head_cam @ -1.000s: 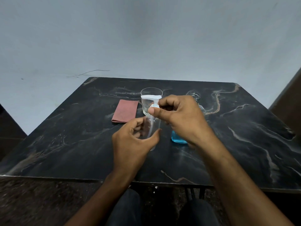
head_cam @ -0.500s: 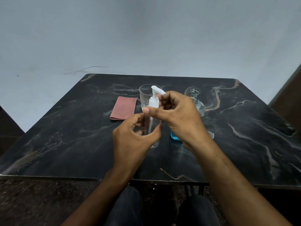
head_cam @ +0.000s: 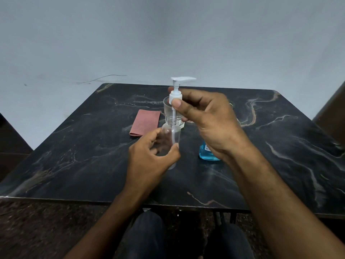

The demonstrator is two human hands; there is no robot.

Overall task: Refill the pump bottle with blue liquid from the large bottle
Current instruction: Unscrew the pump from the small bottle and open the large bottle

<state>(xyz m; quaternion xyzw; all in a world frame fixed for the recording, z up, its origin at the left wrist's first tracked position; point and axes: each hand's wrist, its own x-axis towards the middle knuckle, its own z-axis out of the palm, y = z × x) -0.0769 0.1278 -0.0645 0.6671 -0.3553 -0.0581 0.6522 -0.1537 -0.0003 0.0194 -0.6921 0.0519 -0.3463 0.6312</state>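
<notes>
Dark marble-look table (head_cam: pixel 74 156), glossy with pale veins, plain grey wall behind.

Your right hand (head_cam: pixel 209 118) pinches the white pump head (head_cam: pixel 175 94) at its collar, thumb in front, fingers curled behind. It's lifted off the neck; the thin dip tube (head_cam: pixel 174 116) hangs straight down, its lower end inside the bottle, not clear of the mouth yet.

Your left hand (head_cam: pixel 151 159) wraps the pump bottle (head_cam: pixel 170 139) low on the body, thumb pressing the front. Bottle stands upright, near the middle of the table, just in front of the glass tumbler (head_cam: pixel 172 113). Clear plastic, slim, rounded shoulders, looks empty.

Step, as I read it: opening the pump bottle, pour not started. Next move calls for lifting the pump straight up until the tube clears the neck, then parking it somewhere clean. Tube looks thin and flexible, likely to flick drips if it snags the rim.

Large bottle (head_cam: pixel 207 154) is right of the pump bottle, mostly hidden behind your right wrist. Only the base shows: clear, blue liquid, a label edge. Can't tell whether it's capped.

Folded reddish cloth (head_cam: pixel 145 124), woven-looking and flat, lies left of the tumbler. The tumbler is clear, thick-based, faceted low down.
</notes>
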